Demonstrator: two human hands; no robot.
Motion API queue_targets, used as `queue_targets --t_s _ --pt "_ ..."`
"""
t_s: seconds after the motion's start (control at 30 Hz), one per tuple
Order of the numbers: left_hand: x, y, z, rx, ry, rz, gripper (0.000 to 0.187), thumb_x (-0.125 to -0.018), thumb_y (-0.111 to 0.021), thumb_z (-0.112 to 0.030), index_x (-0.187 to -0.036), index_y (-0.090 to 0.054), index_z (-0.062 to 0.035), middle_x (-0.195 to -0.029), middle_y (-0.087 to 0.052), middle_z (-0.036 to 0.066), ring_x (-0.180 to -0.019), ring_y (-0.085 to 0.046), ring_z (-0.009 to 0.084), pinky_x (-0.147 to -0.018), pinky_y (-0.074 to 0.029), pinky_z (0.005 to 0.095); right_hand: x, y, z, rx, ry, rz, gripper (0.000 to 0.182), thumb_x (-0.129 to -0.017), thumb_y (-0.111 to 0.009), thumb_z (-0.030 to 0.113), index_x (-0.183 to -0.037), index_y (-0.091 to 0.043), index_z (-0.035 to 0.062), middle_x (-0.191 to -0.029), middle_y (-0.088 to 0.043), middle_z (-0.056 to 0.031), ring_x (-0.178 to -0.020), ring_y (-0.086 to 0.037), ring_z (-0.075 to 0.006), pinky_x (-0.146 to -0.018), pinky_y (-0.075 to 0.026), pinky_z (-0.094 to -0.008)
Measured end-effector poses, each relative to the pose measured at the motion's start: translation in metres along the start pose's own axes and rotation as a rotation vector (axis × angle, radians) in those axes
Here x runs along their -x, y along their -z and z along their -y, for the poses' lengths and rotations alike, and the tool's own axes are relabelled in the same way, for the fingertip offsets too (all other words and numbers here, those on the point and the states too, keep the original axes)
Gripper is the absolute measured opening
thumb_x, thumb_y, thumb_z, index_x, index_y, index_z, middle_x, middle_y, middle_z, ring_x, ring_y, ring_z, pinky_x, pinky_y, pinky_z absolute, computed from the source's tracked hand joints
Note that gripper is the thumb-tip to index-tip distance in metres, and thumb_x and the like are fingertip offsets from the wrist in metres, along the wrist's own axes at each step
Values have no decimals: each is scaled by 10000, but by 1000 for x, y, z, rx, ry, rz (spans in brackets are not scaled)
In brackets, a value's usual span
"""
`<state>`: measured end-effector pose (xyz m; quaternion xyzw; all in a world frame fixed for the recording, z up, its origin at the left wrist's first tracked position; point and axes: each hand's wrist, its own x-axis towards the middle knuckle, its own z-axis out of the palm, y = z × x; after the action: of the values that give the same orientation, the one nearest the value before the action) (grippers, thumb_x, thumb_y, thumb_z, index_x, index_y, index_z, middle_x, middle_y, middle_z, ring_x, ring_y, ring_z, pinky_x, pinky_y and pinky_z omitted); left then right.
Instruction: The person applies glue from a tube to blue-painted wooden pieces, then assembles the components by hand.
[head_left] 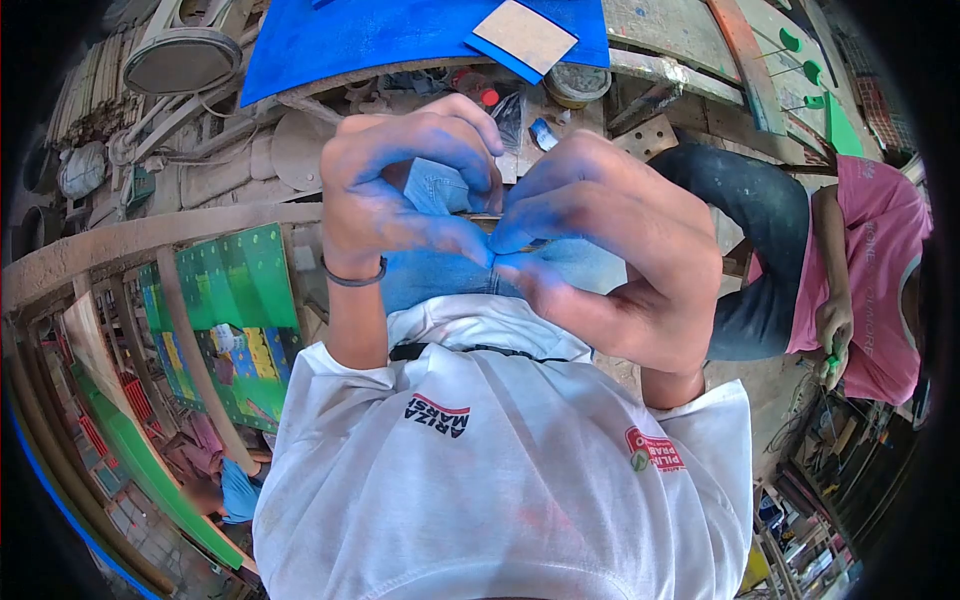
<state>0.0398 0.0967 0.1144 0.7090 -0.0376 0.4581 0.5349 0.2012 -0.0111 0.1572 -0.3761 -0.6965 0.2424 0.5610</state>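
Observation:
Close to the camera, in front of my lap, both hands are raised with blue-stained fingers. My left hand, with a dark band at the wrist, has its fingers curled and its thumb bent inward. My right hand faces it, thumb and fingers pinched together. The fingertips of the two hands come close together at the middle; anything between them is too small or hidden to name. Blue denim shows through the gap inside my left hand's curled fingers. Beyond the hands lies a bright blue panel.
A tan rectangular piece rests on the panel's right part, beside a tub. A round-topped stool stands far left. Green painted boards lean at left. At right sits a person in a pink shirt; another person is lower left.

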Motion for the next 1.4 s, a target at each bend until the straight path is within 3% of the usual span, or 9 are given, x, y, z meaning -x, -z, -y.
queue_targets --t_s 0.2,0.77,1.2,1.4 --pt "-5 6 -8 -153 -37 72 464 -528 -869 -236 -761 -618 77 -671 -626 104 -618 -593 201 -735 -478 356 -4 4 -1 32 62 62 201 -604 -688 68 -739 -607 -58 -724 -573 -135 -646 -559 -239 -588 -435 -303" --pt "-8 7 -23 -295 48 175 504 -494 -880 -248 -815 -624 44 -730 -611 97 -689 -572 210 -599 -474 282 -12 14 7 60 -9 271 216 -559 -633 39 -751 -579 -45 -699 -546 -113 -633 -535 -270 -597 -451 -338" --pt "-12 8 -21 -362 46 197 462 -505 -880 -205 -819 -634 30 -727 -605 85 -673 -584 175 -560 -481 254 -13 10 1 135 90 230 233 -560 -663 57 -757 -575 -31 -708 -529 -118 -633 -516 -287 -614 -451 -347" --pt "-10 5 -18 -320 77 166 448 -505 -877 -172 -811 -631 41 -733 -601 97 -663 -587 168 -554 -479 251 -13 4 1 177 155 135 241 -510 -645 9 -735 -565 -25 -702 -522 -114 -624 -504 -282 -582 -441 -328"
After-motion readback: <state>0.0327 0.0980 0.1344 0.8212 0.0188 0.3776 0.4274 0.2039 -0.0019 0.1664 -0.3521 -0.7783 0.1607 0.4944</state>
